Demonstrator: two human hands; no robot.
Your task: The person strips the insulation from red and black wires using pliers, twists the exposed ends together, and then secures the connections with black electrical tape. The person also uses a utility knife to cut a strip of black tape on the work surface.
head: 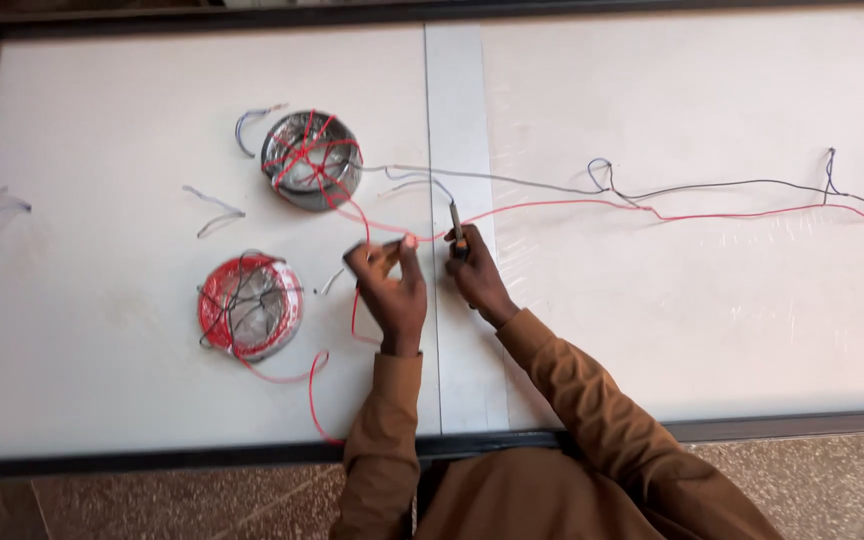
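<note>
Two round wire coils sit in clear shrink-wrap on the table's left half. Grey coil point(311, 160), crossed by red wire, lies nearer the far edge; red coil point(250, 306) lies nearer the near edge, just left of the hands. No labels, signs or screens visible.

White table point(152, 400), red wire point(752, 213), grey wire point(512, 181), red coil point(250, 306), silver-grey coil point(310, 160), brown sleeves point(592, 410)

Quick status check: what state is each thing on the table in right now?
Left hand: pinching the red wire.
Right hand: gripping a small tool.
Grey coil: wound, red wire tangled over.
Red coil: wound, end trailing.
Grey wire: laid out along table.
</note>
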